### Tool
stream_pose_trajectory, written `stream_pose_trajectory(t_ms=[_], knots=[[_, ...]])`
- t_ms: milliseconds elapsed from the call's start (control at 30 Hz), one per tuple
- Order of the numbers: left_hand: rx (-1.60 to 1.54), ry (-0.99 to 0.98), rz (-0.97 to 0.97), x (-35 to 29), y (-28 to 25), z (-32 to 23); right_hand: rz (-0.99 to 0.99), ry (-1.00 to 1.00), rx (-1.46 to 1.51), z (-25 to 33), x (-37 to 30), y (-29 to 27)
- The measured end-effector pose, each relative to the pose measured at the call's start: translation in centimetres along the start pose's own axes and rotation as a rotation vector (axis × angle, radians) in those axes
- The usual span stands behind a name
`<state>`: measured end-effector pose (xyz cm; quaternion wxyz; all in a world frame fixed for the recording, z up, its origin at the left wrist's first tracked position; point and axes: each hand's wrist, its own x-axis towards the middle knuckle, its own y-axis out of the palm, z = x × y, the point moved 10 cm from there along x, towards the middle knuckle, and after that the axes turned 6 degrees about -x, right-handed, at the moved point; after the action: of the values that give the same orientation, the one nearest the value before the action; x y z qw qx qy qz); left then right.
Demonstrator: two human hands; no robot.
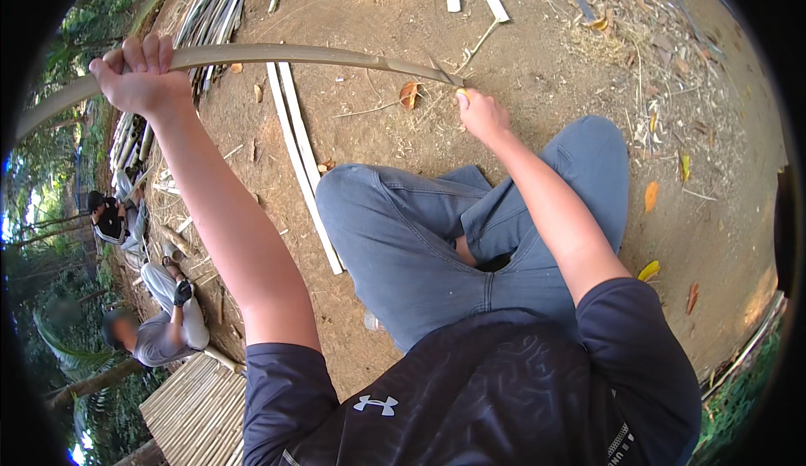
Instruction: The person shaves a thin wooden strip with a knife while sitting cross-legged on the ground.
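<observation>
A long, pale brown bamboo strip (277, 53) stretches in front of me, from the far left to my right hand. My left hand (138, 75) is closed around it near its left part, fingers wrapped over the top. My right hand (484, 115) is closed on a knife whose handle shows a bit of yellow. The thin, dark knife blade (445, 73) lies against the right end of the strip, crossing it at a slant. Most of the knife handle is hidden in my fist.
I sit cross-legged on bare dirt. Two pale slats (295, 155) lie left of my knees. Bundled bamboo strips (214, 14) lie at the far left. Two people sit at the left, one with a dark glove (182, 292), near a bamboo slat mat (195, 411). Shavings (579, 71) and leaves litter the right.
</observation>
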<state>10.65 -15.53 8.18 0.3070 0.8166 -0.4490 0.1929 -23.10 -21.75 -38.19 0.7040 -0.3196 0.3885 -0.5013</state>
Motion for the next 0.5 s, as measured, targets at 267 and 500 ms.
stream_pose_trajectory(t_ms=[267, 500], knots=[[0.044, -0.003, -0.095, -0.9, 0.7, -0.4, 0.073, -0.051, 0.084, 0.0, 2.4, 2.8], [0.090, 0.000, -0.133, -0.7, -0.3, -0.6, 0.003, -0.090, 0.068, 1.7, 1.6, 2.3]])
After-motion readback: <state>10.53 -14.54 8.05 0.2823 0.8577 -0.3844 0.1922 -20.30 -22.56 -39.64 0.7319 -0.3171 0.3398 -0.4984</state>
